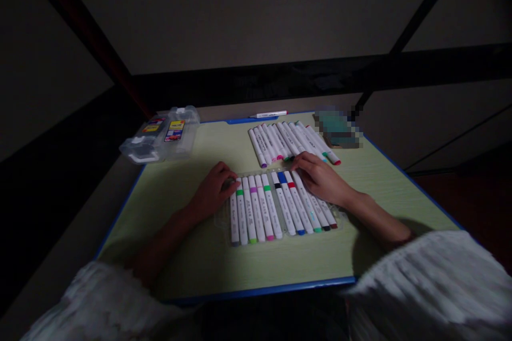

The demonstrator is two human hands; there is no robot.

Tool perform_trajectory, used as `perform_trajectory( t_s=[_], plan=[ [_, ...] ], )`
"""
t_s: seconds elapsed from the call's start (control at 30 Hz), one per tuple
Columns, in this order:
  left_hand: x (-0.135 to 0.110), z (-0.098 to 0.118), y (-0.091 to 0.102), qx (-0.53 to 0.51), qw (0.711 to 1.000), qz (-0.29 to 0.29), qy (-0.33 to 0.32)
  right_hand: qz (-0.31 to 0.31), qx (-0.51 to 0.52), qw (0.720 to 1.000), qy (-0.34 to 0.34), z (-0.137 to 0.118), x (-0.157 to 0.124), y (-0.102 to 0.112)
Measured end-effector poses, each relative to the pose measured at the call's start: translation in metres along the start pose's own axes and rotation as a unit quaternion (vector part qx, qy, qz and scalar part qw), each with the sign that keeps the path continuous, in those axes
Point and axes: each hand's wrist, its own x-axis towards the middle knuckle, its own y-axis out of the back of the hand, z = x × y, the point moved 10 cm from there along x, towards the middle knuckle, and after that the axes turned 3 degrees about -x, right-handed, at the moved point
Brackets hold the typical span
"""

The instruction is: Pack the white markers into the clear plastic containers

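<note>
We looked down on a pale green worktop (180, 208) with a blue edge and counted two rows of markers on it. The near row of markers (262, 210) lay side by side in one clear tray (221, 222) at the middle of the worktop. It held about eleven white barrels with coloured caps. Six or so were in a left group and three in a right group, and three more were partly hidden.

Our left hand (214, 186) rested at the left end of that row, its fingers curled down on the top of the grey-capped marker (234, 218). We could not tell whether the grip had closed on it or only touched it. Our right hand (320, 178) lay across the right end of the same row with a released grip, the fingers stretched out and closed on nothing. Its fingertips reached just beside the near ends of the far row.

The far row of markers (280, 141), about ten of them, lay loose and slanted toward the far edge. One single pen (268, 114) lay along the far edge. One clear plastic case (160, 138) with two labels sat at the far left corner. One blurred teal thing (338, 128) sat near the far right corner. Two white knit sleeves (432, 282) covered our forearms at the near edge.
</note>
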Motion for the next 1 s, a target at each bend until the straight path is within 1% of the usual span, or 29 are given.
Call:
perform_trajectory(
  t_s=[0.17,0.4,0.53,0.7,0.87,1.0],
  plan=[
    [0.000,0.001,0.001,-0.003,1.000,0.005,0.003,0.000,-0.001,1.000,0.004,-0.001,0.000,0.000],
    [-0.001,0.005,0.003,0.013,1.000,0.008,-0.012,0.011,0.020,1.000,0.006,-0.001,-0.001,0.002],
    [0.001,0.007,0.004,0.006,1.000,0.013,-0.011,0.014,0.025,1.000,0.004,0.000,0.000,0.002],
    [0.002,0.003,0.007,-0.032,0.999,0.029,0.030,0.009,0.023,1.000,0.005,0.000,0.000,0.001],
    [0.001,-0.007,0.008,-0.103,0.990,0.047,0.081,0.014,0.021,1.000,0.010,-0.001,-0.001,0.001],
    [0.002,-0.010,0.007,-0.143,0.983,0.051,0.101,0.011,0.020,1.000,0.010,-0.002,0.000,0.001]
  ],
)
